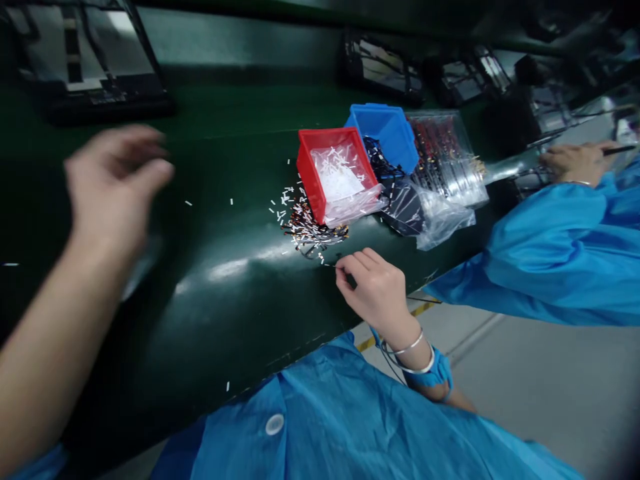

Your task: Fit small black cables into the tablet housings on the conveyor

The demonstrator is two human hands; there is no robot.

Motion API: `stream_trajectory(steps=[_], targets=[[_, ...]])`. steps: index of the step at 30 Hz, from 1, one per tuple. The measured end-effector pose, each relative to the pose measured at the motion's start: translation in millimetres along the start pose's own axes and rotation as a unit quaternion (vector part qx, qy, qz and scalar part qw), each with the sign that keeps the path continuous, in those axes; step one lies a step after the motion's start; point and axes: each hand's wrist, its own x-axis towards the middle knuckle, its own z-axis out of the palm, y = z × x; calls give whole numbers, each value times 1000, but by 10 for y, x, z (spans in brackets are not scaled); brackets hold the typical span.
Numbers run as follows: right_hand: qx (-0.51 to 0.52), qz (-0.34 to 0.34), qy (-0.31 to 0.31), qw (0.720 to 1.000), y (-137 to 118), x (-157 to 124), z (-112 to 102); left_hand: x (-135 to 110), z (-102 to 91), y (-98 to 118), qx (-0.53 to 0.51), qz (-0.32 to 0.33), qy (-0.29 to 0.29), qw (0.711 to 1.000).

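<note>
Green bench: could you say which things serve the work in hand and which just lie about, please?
Likely in use: thin piece in right hand; small-parts pile; red bin.
Likely lying about: blue bin; clear bag; stray white piece.

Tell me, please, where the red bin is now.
The red bin sits slightly above and right of centre in the head view, between the blue bin and the pile of thin wires.

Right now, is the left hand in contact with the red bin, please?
Apart. The head view shows it plainly: a wide stretch of green table lies between the left hand and the red bin.
</note>
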Motion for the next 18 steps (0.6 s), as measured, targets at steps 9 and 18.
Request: stream_trajectory(steps=[9,18], targets=[[107,-175,139,969,-358,410,86,-870,410,205,-283,-255,-475,793],[275,-98,142,946,-446,459,65,-916,323,234,-129,-60,-346,927]])
